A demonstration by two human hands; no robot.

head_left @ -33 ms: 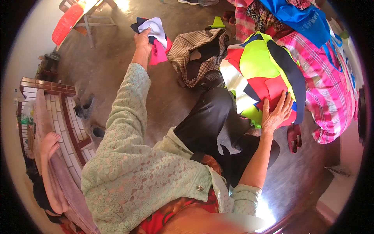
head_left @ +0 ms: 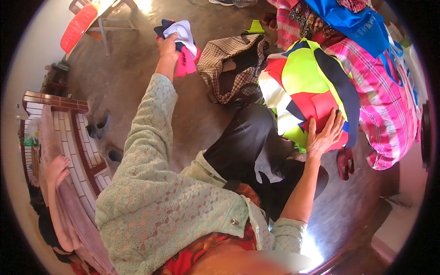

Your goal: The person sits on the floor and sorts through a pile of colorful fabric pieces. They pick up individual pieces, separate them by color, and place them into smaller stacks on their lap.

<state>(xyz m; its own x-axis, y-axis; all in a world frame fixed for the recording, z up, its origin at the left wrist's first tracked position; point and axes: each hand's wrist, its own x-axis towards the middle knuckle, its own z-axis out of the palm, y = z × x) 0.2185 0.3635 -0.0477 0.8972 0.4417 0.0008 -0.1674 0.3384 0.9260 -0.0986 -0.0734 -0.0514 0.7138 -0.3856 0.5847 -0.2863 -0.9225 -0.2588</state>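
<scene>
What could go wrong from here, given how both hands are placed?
1. The left hand holds several fabric pieces bunched together, with a pink one dangling; one could slip onto the floor.
2. The right hand lies spread on the multicoloured fabric heap; overlapping pieces might shift under it.

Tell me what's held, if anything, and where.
The left hand holds a bundle of cloth pieces by its left side; the right hand rests spread on the colourful pile, not visibly gripping.

Gap: left sleeve (head_left: 151,119) to checked bag (head_left: 221,51). Right: fabric bundle (head_left: 303,73) blocks.
</scene>
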